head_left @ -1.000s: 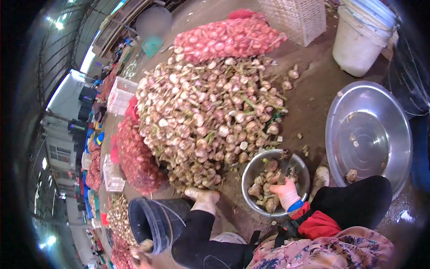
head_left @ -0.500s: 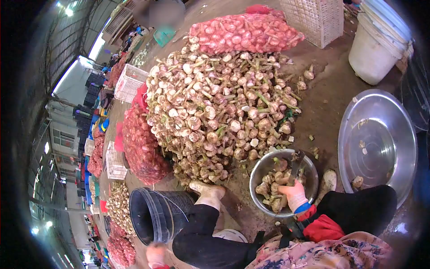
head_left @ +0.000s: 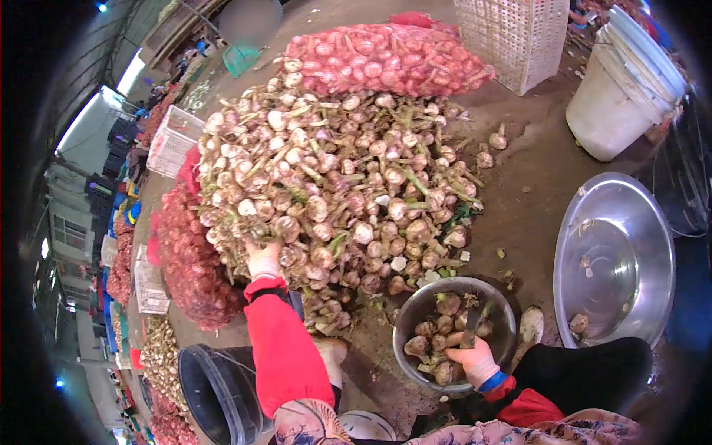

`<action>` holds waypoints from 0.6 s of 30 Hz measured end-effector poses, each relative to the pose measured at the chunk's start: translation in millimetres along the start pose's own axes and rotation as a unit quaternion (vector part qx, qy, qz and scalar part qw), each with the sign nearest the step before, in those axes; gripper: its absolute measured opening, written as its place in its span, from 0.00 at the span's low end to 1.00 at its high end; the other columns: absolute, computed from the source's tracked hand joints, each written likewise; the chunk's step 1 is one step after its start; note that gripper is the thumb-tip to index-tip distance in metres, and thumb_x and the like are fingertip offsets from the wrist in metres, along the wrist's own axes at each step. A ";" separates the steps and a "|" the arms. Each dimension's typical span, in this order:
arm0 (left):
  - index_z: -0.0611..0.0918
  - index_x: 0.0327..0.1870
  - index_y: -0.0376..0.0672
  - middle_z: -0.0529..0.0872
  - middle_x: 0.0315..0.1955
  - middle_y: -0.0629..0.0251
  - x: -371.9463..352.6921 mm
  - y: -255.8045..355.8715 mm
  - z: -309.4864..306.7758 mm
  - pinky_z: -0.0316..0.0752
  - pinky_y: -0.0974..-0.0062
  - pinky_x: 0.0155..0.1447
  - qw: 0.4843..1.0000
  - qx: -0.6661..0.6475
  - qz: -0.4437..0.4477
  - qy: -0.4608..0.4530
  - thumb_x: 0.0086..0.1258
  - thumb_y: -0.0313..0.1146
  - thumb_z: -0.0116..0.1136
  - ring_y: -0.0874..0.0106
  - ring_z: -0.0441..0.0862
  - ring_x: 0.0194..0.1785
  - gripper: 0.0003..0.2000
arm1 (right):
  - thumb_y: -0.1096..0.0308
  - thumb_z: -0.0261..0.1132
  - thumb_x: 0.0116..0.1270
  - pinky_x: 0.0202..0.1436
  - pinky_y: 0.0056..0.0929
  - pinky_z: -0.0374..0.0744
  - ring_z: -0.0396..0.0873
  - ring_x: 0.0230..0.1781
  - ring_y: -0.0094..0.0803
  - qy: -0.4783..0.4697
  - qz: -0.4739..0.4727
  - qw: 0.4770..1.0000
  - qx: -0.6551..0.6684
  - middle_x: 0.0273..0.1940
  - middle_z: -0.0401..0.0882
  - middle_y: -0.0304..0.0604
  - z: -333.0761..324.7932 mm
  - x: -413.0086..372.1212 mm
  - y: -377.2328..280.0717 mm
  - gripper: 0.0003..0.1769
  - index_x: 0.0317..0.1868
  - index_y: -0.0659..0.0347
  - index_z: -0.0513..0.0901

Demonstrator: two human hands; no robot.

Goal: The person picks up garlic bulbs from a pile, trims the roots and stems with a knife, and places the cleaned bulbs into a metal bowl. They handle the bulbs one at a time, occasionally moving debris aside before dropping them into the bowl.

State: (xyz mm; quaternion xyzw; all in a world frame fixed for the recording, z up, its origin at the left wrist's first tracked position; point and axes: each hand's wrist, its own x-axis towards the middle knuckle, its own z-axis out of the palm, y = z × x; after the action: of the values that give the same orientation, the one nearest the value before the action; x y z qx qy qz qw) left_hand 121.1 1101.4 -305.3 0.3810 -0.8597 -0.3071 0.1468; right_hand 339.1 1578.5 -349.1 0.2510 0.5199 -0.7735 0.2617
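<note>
A large heap of garlic bulbs with stems (head_left: pixel 348 185) lies on the floor in front of me. My left hand (head_left: pixel 265 259) reaches into the heap's near left side, its fingers partly hidden among the bulbs; whether it grips one is unclear. Over the metal bowl (head_left: pixel 404 356), my right hand (head_left: pixel 472 359) is closed on the handle of a knife (head_left: pixel 472 323), its blade pointing away from me. Several garlic bulbs (head_left: pixel 443 323) lie in that bowl, around and under the right hand.
A wide metal basin (head_left: pixel 656 259) and a white bucket (head_left: pixel 604 104) stand at right. Red net sacks of garlic (head_left: pixel 386 59) (head_left: pixel 193 259) border the heap. A black bucket (head_left: pixel 215 393) is at lower left, and a woven basket (head_left: pixel 512 44) stands behind.
My left hand has moved from beside the black bucket, low in view, up and forward to the heap. My right hand remains at the bowl with the knife. The view has shifted.
</note>
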 end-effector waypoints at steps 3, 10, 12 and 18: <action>0.73 0.62 0.54 0.75 0.55 0.43 -68.8 53.2 35.4 0.73 0.58 0.56 0.986 0.115 0.018 0.123 0.53 0.33 0.66 0.48 0.77 0.52 0.31 | 0.77 0.71 0.51 0.42 0.26 0.76 0.78 0.34 0.26 0.007 0.031 0.999 -0.032 0.34 0.82 0.35 0.8 3.4 -4.0 0.13 0.40 0.62 0.82; 0.73 0.61 0.59 0.73 0.56 0.42 -205.0 -11.7 109.7 0.73 0.56 0.55 0.976 0.199 0.087 0.000 0.54 0.34 0.60 0.46 0.76 0.54 0.28 | 0.75 0.71 0.51 0.41 0.26 0.76 0.77 0.35 0.25 0.000 -0.005 1.000 -0.023 0.35 0.82 0.36 3.8 0.1 -7.4 0.14 0.40 0.62 0.83; 0.72 0.63 0.55 0.72 0.57 0.43 -224.9 -11.3 121.8 0.72 0.57 0.56 0.987 0.157 0.020 -0.030 0.53 0.36 0.63 0.47 0.75 0.55 0.31 | 0.75 0.72 0.51 0.42 0.26 0.76 0.78 0.36 0.26 0.012 0.022 0.999 -0.038 0.36 0.83 0.37 2.4 -8.1 -11.1 0.14 0.40 0.62 0.83; 0.67 0.63 0.31 0.75 0.58 0.53 -245.3 -14.2 91.2 0.72 0.66 0.58 0.988 -0.105 -0.113 -0.030 0.49 0.40 0.73 0.61 0.77 0.54 0.40 | 0.77 0.71 0.52 0.46 0.26 0.75 0.77 0.39 0.27 -0.045 -0.019 0.998 0.027 0.40 0.82 0.37 3.9 -18.8 -10.4 0.19 0.46 0.61 0.80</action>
State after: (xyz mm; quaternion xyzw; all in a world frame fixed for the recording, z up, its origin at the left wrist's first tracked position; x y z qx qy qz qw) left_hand 248.3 1314.8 -389.0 0.4487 -0.7783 -0.4211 0.1246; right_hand 345.5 1580.9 -328.4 0.2124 0.4915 -0.8025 0.2632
